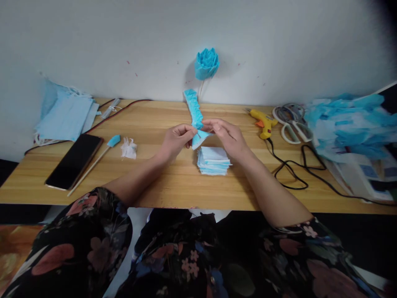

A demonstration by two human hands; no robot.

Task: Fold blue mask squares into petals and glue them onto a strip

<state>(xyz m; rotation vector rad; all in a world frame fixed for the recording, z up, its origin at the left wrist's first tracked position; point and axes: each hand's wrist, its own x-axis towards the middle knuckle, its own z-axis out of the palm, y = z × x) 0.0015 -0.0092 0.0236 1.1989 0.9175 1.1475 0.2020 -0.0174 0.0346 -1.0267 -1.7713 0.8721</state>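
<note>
Between my two hands is a small piece of blue-and-white mask fabric (200,140), partly folded to a point. My left hand (178,140) pinches its left side between thumb and fingers. My right hand (226,134) has its fingers closed at the top right of the same piece, the fingertips partly hidden. Right in front of me lies a stack of cut fabric squares (213,160), just below the hands. Beyond the fingertips runs a row of folded blue petals (194,108). Behind it a blue fabric flower (206,64) on a thin stick leans against the wall.
To the left are a pile of blue masks (65,111), a black phone (74,161), a stick with a blue tip (94,165) and a crumpled white scrap (128,148). On the right lie a yellow glue gun (263,122) with its cord, scissors (294,128) and heaped blue fabric (350,124).
</note>
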